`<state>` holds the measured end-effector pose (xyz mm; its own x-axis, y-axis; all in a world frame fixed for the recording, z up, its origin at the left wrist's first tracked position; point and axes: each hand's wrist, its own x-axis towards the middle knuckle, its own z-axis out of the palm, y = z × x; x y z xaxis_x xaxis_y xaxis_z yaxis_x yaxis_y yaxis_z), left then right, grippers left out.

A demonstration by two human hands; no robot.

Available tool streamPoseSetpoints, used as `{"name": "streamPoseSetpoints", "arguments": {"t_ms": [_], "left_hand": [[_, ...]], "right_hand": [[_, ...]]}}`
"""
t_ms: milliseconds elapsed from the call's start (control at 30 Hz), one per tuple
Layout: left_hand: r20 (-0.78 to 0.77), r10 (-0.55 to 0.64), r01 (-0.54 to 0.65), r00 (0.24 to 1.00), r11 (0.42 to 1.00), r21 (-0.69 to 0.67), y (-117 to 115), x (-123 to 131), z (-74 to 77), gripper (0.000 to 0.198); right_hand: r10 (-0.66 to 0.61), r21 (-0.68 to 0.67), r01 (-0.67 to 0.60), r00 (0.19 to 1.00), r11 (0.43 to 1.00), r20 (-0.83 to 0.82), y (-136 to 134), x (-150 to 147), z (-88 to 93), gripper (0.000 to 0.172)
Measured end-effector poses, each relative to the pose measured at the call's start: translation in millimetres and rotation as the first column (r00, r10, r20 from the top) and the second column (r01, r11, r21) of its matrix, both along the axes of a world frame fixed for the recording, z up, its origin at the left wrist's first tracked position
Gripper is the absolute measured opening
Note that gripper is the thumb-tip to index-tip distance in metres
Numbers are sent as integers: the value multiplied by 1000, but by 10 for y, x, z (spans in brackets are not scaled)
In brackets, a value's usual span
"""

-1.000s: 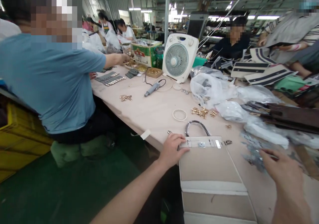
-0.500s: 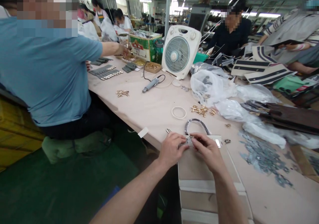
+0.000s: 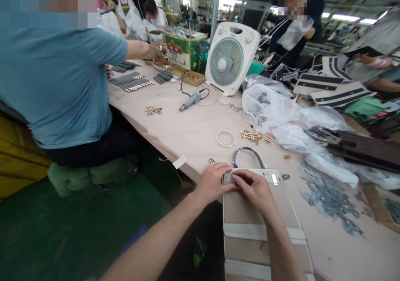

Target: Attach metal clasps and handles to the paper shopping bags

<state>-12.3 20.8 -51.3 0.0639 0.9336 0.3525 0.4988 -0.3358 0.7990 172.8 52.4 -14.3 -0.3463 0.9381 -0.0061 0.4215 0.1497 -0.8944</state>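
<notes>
While the left hand (image 3: 214, 184) curls over the top-left corner of the beige bag panel (image 3: 259, 214), fingertips pressing it down on the table (image 3: 193, 131), the right hand (image 3: 254, 189) meets it from the other side. Its thumb and forefinger are pinched on a small metal fitting (image 3: 227, 177) at the panel's top edge, directly between the two hands.

The work looks like seating that fitting on the edge strip. To do it well, I judge, the left hand should pin the panel flat so it cannot slide. The right should hold the piece square to the strip and press straight down rather than twist, so the pale surface is not scuffed.

Counted from left to right:
- One fitting sits in the pinch.
- One dark handle loop (image 3: 248, 154) lies just beyond the fingertips.
- One white ring (image 3: 225, 138) lies a little farther out.
- One heap of gold fittings (image 3: 253, 136) lies to the right of the ring, its pieces too small to count.
- One silver plate (image 3: 274, 179) sits on the strip to the right of the right hand.
- One small clasp (image 3: 285, 176) lies just off the panel's edge.
- A scatter of grey pieces (image 3: 328, 197) lies farther right, past counting.

Under the wrists at least three stacked panels show.
</notes>
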Motion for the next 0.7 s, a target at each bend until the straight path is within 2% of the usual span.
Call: {"name": "streamPoseSetpoints", "arguments": {"t_ms": [167, 333, 500, 567, 633, 700], "left_hand": [[5, 1, -1, 1000, 1000, -1, 4, 2, -16, 55], [0, 4, -4, 1000, 1000, -9, -8, 7, 27, 50], [-10, -6, 6, 1000, 1000, -21, -11, -19, 62, 48], [-35, -10, 9, 999, 1000, -29, -32, -26, 87, 51], [-81, -10, 9, 997, 1000, -15, -59, -14, 132, 53], [-139, -9, 15, 990, 999, 41, -69, 38, 198, 53]], "right_hand": [[-17, 108, 6, 995, 994, 99, -12, -23, -28, 20], [-41, 297, -14, 983, 955, 179, 4, -58, -75, 17], [-57, 342, 20, 994, 940, 97, -65, -89, -39, 23], [-99, 325, 98, 995, 941, -14, -159, 16, 29, 27], [-206, 274, 243, 966, 930, -155, -270, 244, 101, 28], [-361, 232, 423, 894, 876, -267, -368, 606, 159, 29]]}}
